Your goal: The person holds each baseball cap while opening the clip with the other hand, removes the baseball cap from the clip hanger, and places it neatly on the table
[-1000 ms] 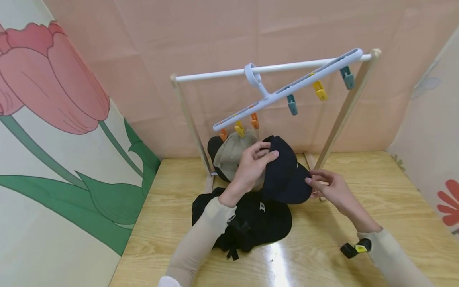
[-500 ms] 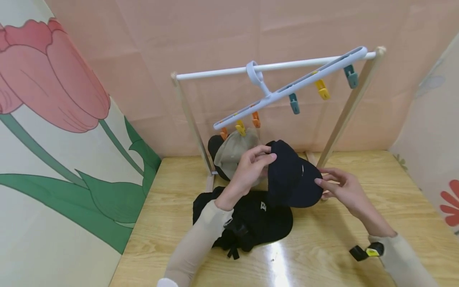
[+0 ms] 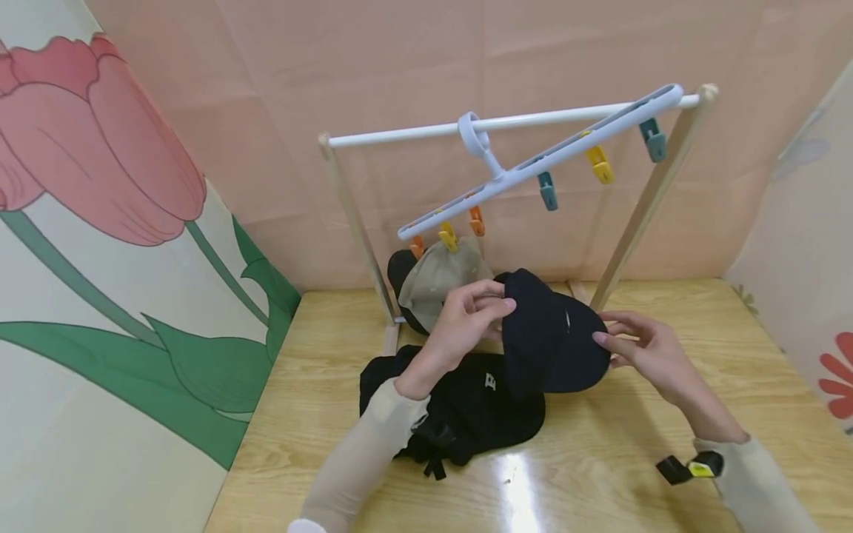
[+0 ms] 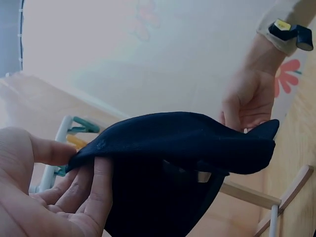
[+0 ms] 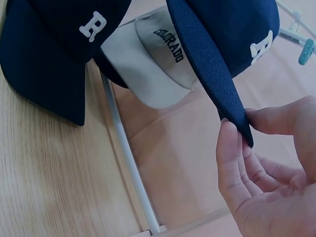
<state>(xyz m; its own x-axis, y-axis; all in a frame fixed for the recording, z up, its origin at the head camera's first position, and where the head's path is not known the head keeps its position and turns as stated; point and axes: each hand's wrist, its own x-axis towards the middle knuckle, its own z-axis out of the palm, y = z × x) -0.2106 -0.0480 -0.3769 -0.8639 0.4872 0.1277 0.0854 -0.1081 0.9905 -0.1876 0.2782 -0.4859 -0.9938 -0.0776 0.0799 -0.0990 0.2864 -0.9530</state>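
Note:
Between both hands a navy baseball cap (image 3: pixel 549 340) is held up, with a white letter on its front in the right wrist view. My left hand (image 3: pixel 466 318) pinches the edge of its crown between thumb and fingers. At the brim (image 5: pixel 212 74), my right hand (image 5: pixel 276 168) pinches the rim. Below lie dark caps (image 3: pixel 476 422) on the table, one with a white R (image 5: pixel 93 25). A beige cap (image 3: pixel 436 285) marked COLORADO hangs from the left-hand clips of a pale blue hanger (image 3: pixel 506 178), a black cap (image 3: pixel 397 270) behind it.
The hanger hooks over a white bar (image 3: pixel 413 134) on a wooden stand. To the right, teal clips (image 3: pixel 548 191) and a yellow clip (image 3: pixel 601 166) hang down bare. A pink cloth wall (image 3: pixel 333 74) stands behind the wooden table (image 3: pixel 700 333).
Both hands have moved the navy cap to the right and slightly lower, bringing more of its brim into view. The caps on the table stay where they were.

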